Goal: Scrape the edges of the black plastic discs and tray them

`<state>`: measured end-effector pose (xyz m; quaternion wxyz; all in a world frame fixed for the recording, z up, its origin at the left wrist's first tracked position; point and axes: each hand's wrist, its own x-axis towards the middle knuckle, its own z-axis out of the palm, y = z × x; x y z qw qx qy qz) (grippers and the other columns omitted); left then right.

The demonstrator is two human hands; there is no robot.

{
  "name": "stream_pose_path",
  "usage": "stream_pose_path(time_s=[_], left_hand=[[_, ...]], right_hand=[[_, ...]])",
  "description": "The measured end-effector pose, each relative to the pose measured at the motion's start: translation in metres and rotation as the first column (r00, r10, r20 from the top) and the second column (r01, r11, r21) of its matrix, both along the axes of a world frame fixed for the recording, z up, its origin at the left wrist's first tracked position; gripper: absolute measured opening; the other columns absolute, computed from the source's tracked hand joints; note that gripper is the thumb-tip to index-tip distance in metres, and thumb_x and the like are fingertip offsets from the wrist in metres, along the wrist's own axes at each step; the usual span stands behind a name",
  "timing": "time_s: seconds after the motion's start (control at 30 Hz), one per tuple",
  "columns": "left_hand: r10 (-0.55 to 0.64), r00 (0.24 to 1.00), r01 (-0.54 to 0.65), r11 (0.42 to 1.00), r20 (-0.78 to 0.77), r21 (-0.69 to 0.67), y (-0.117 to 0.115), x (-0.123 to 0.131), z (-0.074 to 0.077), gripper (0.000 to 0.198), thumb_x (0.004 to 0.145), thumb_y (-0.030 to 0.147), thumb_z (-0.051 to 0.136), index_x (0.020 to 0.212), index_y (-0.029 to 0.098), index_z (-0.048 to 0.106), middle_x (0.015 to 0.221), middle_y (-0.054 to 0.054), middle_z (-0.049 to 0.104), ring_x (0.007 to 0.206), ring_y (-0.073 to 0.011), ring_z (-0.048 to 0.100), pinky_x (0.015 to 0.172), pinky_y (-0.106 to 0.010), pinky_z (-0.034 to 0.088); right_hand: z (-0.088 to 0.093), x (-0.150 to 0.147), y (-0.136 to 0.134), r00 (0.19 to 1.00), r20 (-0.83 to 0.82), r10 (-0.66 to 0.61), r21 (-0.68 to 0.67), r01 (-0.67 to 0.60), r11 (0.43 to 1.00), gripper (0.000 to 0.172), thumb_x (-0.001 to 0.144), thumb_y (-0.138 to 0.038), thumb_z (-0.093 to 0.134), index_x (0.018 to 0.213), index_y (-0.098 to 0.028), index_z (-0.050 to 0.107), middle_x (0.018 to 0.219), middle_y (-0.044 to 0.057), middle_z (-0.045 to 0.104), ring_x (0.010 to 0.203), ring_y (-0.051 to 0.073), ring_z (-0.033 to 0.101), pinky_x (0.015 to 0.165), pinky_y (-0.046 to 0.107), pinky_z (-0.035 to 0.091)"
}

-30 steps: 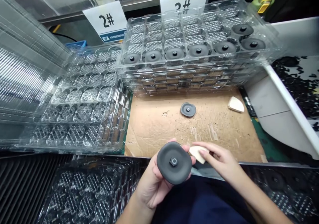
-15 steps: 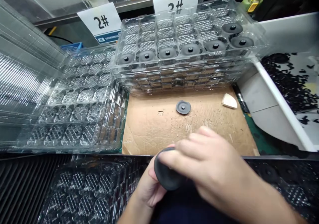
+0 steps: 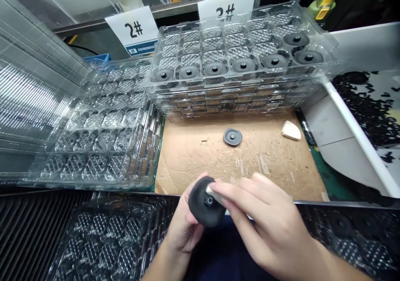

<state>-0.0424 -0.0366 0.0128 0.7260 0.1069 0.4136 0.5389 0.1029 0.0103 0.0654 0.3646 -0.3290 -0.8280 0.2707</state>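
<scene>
My left hand cradles a dark grey rubber disc with a small metal-centred hex stud in its middle. My right hand is over the disc, pinching a white foam wedge against its face beside the stud. Most of the wedge is hidden by my fingers. On the brown cardboard sheet beyond my hands lie a second, smaller-looking dark disc and another white foam wedge.
Clear plastic blister trays stand stacked behind the cardboard, with several dark discs along their near row. More trays lie left and in front. A white-walled bin of black scraps sits right, and "2#" cards stand behind.
My right hand has moved from beside the disc onto its face, bringing the wedge against it. The left hand has tilted the disc. The view has shifted slightly.
</scene>
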Motion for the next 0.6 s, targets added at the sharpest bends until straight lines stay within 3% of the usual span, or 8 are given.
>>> stream_pose_path(time_s=[0.1, 0.17, 0.23, 0.3, 0.37, 0.43, 0.53, 0.6], left_hand=[[0.087, 0.992, -0.094, 0.993, 0.095, 0.072, 0.002, -0.002, 0.002, 0.060, 0.048, 0.041, 0.084, 0.104, 0.032, 0.067, 0.108, 0.004, 0.070, 0.099, -0.0196, 0.065, 0.093, -0.028, 0.047], [0.103, 0.984, -0.122, 0.984, 0.145, 0.131, 0.005, -0.002, 0.003, 0.053, 0.052, 0.036, 0.084, 0.103, 0.033, 0.067, 0.108, 0.004, 0.070, 0.098, -0.0196, 0.066, 0.092, -0.028, 0.048], [0.099, 0.981, -0.127, 0.978, 0.165, 0.168, 0.008, -0.002, 0.003, 0.051, 0.056, 0.028, 0.083, 0.104, 0.032, 0.067, 0.108, 0.003, 0.070, 0.100, -0.0198, 0.066, 0.090, -0.028, 0.049], [0.091, 0.982, -0.119, 0.979, 0.168, 0.166, 0.009, 0.001, 0.003, 0.051, 0.058, 0.021, 0.082, 0.105, 0.033, 0.067, 0.109, 0.003, 0.070, 0.101, -0.0195, 0.065, 0.090, -0.027, 0.049], [0.095, 0.983, -0.118, 0.982, 0.158, 0.145, 0.008, 0.003, 0.003, 0.053, 0.057, 0.021, 0.083, 0.105, 0.034, 0.066, 0.110, 0.003, 0.070, 0.101, -0.0193, 0.065, 0.089, -0.027, 0.048], [0.119, 0.985, -0.135, 0.983, 0.127, 0.124, 0.005, 0.006, 0.003, 0.056, 0.054, 0.022, 0.084, 0.105, 0.034, 0.066, 0.109, 0.002, 0.070, 0.100, -0.0184, 0.065, 0.088, -0.025, 0.049], [0.133, 0.988, -0.139, 0.988, 0.082, 0.070, 0.000, 0.007, 0.005, 0.055, 0.056, 0.025, 0.084, 0.107, 0.030, 0.066, 0.111, 0.000, 0.068, 0.103, -0.0189, 0.062, 0.091, -0.025, 0.047], [0.116, 0.992, -0.118, 0.992, 0.057, 0.037, -0.002, 0.004, 0.005, 0.048, 0.060, 0.026, 0.081, 0.106, 0.032, 0.066, 0.111, 0.001, 0.068, 0.105, -0.0190, 0.061, 0.095, -0.027, 0.045]], right_hand=[[-0.008, 0.011, -0.011, 0.991, -0.082, 0.105, -0.240, -0.122, 0.963, 0.021, 0.086, -0.011, 0.051, 0.100, -0.016, 0.066, 0.073, 0.002, 0.068, 0.061, 0.012, 0.057, 0.059, 0.026, 0.042], [-0.018, 0.020, -0.014, 0.976, -0.199, 0.092, -0.389, -0.165, 0.906, 0.020, 0.087, -0.018, 0.053, 0.099, -0.024, 0.067, 0.076, -0.002, 0.070, 0.064, 0.011, 0.061, 0.059, 0.022, 0.045], [-0.028, 0.030, -0.013, 0.974, -0.210, -0.090, -0.493, -0.026, 0.869, 0.021, 0.088, -0.023, 0.055, 0.102, -0.031, 0.067, 0.088, -0.004, 0.072, 0.072, 0.012, 0.064, 0.060, 0.020, 0.048], [-0.031, 0.035, -0.010, 0.957, -0.114, -0.268, -0.544, 0.166, 0.822, 0.023, 0.088, -0.026, 0.055, 0.106, -0.036, 0.065, 0.100, -0.004, 0.071, 0.082, 0.015, 0.066, 0.058, 0.021, 0.049], [-0.026, 0.034, -0.007, 0.933, -0.063, -0.354, -0.493, 0.279, 0.824, 0.025, 0.088, -0.026, 0.055, 0.110, -0.036, 0.063, 0.105, -0.003, 0.069, 0.082, 0.016, 0.066, 0.053, 0.022, 0.047], [-0.014, 0.025, -0.006, 0.937, -0.070, -0.342, -0.352, 0.298, 0.888, 0.029, 0.089, -0.022, 0.054, 0.115, -0.031, 0.060, 0.105, 0.001, 0.069, 0.080, 0.017, 0.065, 0.054, 0.025, 0.047], [0.000, 0.004, -0.006, 0.985, -0.106, -0.137, -0.049, 0.132, 0.990, 0.029, 0.090, -0.015, 0.047, 0.117, -0.017, 0.057, 0.097, 0.006, 0.070, 0.079, 0.018, 0.063, 0.068, 0.031, 0.049], [0.003, -0.006, -0.004, 0.998, -0.051, 0.034, -0.009, -0.035, 0.999, 0.027, 0.091, -0.013, 0.043, 0.112, -0.011, 0.059, 0.089, 0.007, 0.070, 0.076, 0.017, 0.062, 0.070, 0.032, 0.048]])
